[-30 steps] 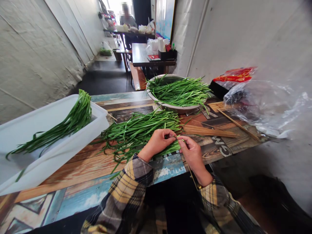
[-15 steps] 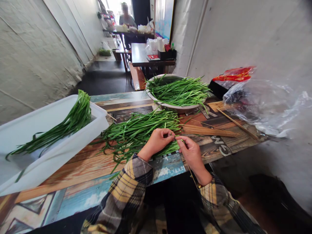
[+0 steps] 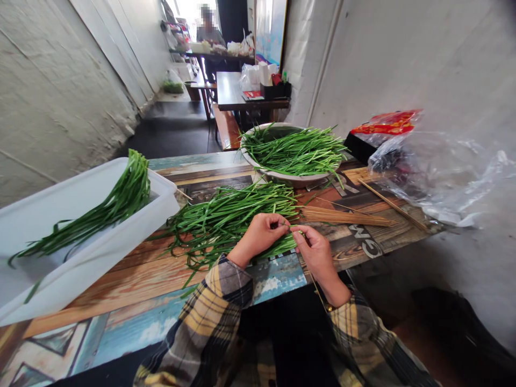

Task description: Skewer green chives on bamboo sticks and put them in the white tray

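Observation:
My left hand [image 3: 264, 232] is closed in a pinch on the ends of some garlic chives [image 3: 297, 229]. Its fingertips almost meet those of my right hand [image 3: 317, 255], which is closed around a thin bamboo skewer [image 3: 319, 294]. The skewer runs down from under the palm past the table edge; its tip is hidden by the fingers. Under and behind my left hand lies a loose pile of garlic chives [image 3: 242, 207], stalk ends to the right. A bundle of bamboo skewers [image 3: 346, 216] rests right of the pile.
A bowl [image 3: 278, 176] heaped with chives stands behind the pile. At left, a white plastic tub [image 3: 100, 263] holds a chive bunch [image 3: 124, 188]. Clear plastic bags [image 3: 439, 177] and a black box [image 3: 358, 148] sit by the right wall. A person [image 3: 209, 35] is far back.
Both hands stay almost in place, still pinching at the same spot. The whole view has shifted very slightly.

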`<state>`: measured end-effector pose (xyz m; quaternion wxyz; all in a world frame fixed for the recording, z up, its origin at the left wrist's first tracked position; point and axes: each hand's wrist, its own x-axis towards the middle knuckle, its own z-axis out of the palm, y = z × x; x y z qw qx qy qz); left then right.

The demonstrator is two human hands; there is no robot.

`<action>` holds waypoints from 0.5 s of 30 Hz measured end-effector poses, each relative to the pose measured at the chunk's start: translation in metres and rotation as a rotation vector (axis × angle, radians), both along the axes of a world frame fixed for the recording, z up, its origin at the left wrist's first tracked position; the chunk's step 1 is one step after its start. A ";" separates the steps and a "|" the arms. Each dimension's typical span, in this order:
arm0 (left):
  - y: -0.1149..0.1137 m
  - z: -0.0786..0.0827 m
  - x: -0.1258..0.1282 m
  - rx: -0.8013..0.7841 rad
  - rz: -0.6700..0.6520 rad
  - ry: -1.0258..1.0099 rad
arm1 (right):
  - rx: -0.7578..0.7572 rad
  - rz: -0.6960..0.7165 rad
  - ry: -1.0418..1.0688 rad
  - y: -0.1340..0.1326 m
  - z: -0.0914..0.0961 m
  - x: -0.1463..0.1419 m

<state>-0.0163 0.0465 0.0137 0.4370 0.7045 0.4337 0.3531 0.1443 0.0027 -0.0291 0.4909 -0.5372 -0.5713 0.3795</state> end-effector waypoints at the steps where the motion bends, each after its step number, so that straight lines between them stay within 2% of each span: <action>1: 0.000 0.001 0.000 0.002 0.001 0.004 | 0.002 -0.001 0.002 0.000 0.000 0.000; 15: 0.001 -0.001 -0.001 0.064 -0.005 0.049 | -0.003 -0.001 0.004 0.001 -0.001 0.000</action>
